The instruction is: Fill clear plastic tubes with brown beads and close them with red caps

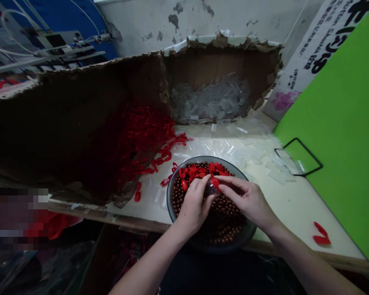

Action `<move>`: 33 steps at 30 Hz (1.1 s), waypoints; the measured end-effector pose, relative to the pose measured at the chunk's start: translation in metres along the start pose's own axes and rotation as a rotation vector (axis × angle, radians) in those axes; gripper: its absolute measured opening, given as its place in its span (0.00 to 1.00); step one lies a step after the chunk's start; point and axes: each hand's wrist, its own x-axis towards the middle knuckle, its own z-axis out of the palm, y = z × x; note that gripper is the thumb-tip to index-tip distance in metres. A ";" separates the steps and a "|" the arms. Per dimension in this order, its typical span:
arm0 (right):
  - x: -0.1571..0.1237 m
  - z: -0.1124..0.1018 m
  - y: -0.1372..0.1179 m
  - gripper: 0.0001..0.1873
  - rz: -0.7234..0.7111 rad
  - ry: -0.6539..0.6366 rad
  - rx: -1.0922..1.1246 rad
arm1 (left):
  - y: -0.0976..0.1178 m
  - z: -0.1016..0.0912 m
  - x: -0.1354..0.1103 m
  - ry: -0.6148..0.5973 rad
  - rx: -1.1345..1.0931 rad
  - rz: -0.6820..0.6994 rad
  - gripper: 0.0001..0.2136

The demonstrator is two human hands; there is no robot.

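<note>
My left hand [194,203] and my right hand [245,200] are held together over a grey bowl [203,157]. Between their fingertips, a glossy red plastic piece [215,184] is pinched against a small clear plastic sleeve [209,189]. The bowl is filled with round brown beads [225,215], and loose red plastic pieces [192,173] lie on top near its far side. My hands hide the middle of the bowl.
A torn cardboard box [221,61] holds clear plastic sleeves [210,100], with a heap of red pieces [144,135] beside them. Sleeves litter the cream tabletop [295,213]. A green board [335,135] stands at right, and two red pieces [321,235] lie near it.
</note>
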 end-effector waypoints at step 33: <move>0.019 0.012 -0.019 0.24 -0.001 -0.124 0.443 | 0.044 -0.010 -0.007 -0.513 -0.899 -0.516 0.16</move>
